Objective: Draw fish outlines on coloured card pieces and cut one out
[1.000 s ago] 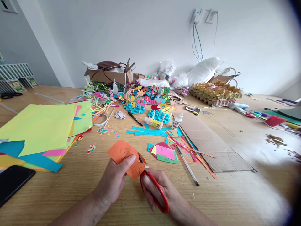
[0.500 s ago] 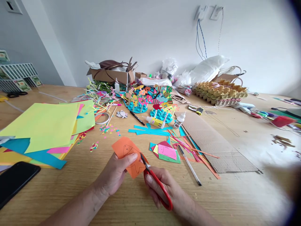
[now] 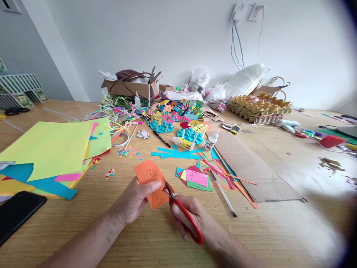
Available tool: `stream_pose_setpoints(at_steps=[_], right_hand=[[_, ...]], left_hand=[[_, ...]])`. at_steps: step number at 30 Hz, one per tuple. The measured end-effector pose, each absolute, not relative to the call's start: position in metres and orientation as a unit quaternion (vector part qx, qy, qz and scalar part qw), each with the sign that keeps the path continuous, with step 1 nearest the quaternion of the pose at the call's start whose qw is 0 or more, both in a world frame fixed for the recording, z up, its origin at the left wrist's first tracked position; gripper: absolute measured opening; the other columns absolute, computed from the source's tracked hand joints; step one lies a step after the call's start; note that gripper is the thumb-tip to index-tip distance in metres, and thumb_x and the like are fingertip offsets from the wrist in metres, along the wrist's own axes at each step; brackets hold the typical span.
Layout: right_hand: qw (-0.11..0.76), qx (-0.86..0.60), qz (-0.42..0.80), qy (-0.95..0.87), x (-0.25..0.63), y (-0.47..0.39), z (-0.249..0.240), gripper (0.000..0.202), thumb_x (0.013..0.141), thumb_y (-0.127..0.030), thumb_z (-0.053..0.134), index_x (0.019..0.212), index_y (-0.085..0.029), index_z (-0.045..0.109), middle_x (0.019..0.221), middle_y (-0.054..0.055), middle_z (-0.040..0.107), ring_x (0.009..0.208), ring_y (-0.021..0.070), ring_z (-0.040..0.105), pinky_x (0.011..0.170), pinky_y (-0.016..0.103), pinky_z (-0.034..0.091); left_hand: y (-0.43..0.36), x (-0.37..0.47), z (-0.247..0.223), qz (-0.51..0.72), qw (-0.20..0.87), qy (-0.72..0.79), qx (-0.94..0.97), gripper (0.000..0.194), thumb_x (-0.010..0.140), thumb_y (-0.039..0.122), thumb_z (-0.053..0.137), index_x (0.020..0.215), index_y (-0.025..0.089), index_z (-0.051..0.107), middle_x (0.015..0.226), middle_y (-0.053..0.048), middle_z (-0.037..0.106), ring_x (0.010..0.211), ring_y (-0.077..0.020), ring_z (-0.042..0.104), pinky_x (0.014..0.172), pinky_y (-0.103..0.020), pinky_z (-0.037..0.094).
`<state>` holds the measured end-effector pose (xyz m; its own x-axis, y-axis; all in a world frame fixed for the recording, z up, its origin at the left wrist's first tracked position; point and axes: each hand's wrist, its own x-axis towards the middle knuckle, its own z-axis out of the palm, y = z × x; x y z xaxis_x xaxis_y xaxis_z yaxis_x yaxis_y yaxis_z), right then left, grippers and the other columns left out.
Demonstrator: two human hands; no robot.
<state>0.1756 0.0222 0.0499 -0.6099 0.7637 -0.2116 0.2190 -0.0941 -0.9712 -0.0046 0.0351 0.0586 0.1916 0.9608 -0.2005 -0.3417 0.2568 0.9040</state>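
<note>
Between the thumb and fingers of my left hand [image 3: 136, 201] is a piece of orange paper [image 3: 146, 172] with a fish outline drawn on it in dark ink. My right hand [image 3: 192, 216] grips red-handled scissors [image 3: 192, 223], their blades at the right edge of the paper, beside my left thumb. Part of the outline is covered by that thumb. To the right of the paper lies a small stack of coloured paper pieces, a pink one [image 3: 196, 178] with a drawn outline on top. A clear pen [image 3: 223, 193] rests beside the stack.
Coloured sheets [image 3: 47, 145] and a black phone [image 3: 21, 216] lie at left. Cardboard [image 3: 251, 171] is at right. Behind are glue bottles [image 3: 212, 141], a marker [image 3: 161, 139], blue paper strips [image 3: 175, 153], paper fish on blue bases [image 3: 161, 126] and egg cartons [image 3: 259, 108].
The scissors have shifted slightly up and left against the orange paper. Both hands keep their hold. The whole view has moved a little.
</note>
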Motion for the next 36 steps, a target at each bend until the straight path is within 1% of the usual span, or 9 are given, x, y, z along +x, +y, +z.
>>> stream_pose_setpoints(at_steps=[5,11,20,29,36], right_hand=[[0.221,-0.381,0.63,-0.64,0.1747,0.0226,0.0497,0.058,0.081,-0.074,0.04,0.06,-0.021,0.04,0.042,-0.006,0.041,0.038,0.0072,0.035,0.039,0.019,0.026],[0.218,-0.387,0.627,-0.64,0.1744,0.0227,0.0521,0.058,0.08,-0.075,0.041,0.06,-0.021,0.039,0.043,-0.007,0.04,0.038,0.0073,0.035,0.039,0.02,0.026],[0.221,-0.387,0.618,-0.647,0.1754,0.0232,0.05,0.056,0.08,-0.073,0.044,0.062,-0.02,0.041,0.048,-0.006,0.042,0.04,0.0072,0.036,0.04,0.02,0.027],[0.214,-0.396,0.616,-0.647,0.1749,0.0225,0.0523,0.059,0.078,-0.077,0.041,0.061,-0.021,0.039,0.047,-0.006,0.04,0.04,0.0075,0.036,0.04,0.02,0.028],[0.214,-0.402,0.621,-0.638,0.1743,0.022,0.0537,0.06,0.076,-0.078,0.042,0.061,-0.021,0.038,0.048,-0.007,0.037,0.038,0.0064,0.035,0.038,0.019,0.026]], left_hand=[[0.0338,-0.0046,0.0558,0.476,0.687,0.394,0.382,0.025,0.067,0.036,0.076,0.08,0.016,0.067,0.075,-0.002,0.066,0.071,-0.0179,0.061,0.067,-0.027,0.048],[0.0329,-0.0056,0.0536,0.465,0.694,0.389,0.388,0.023,0.07,0.034,0.074,0.083,0.016,0.067,0.077,-0.002,0.065,0.073,-0.0176,0.059,0.07,-0.027,0.046],[0.0353,-0.0063,0.0556,0.453,0.702,0.383,0.394,0.024,0.068,0.035,0.073,0.081,0.016,0.066,0.075,-0.003,0.065,0.071,-0.0182,0.059,0.068,-0.028,0.046],[0.0343,-0.0067,0.0547,0.457,0.702,0.38,0.392,0.023,0.07,0.034,0.073,0.082,0.016,0.066,0.076,-0.002,0.065,0.071,-0.0174,0.059,0.068,-0.028,0.046],[0.0345,-0.0069,0.0543,0.457,0.704,0.373,0.396,0.021,0.071,0.033,0.073,0.082,0.016,0.067,0.076,-0.002,0.066,0.072,-0.0171,0.06,0.068,-0.026,0.046]])
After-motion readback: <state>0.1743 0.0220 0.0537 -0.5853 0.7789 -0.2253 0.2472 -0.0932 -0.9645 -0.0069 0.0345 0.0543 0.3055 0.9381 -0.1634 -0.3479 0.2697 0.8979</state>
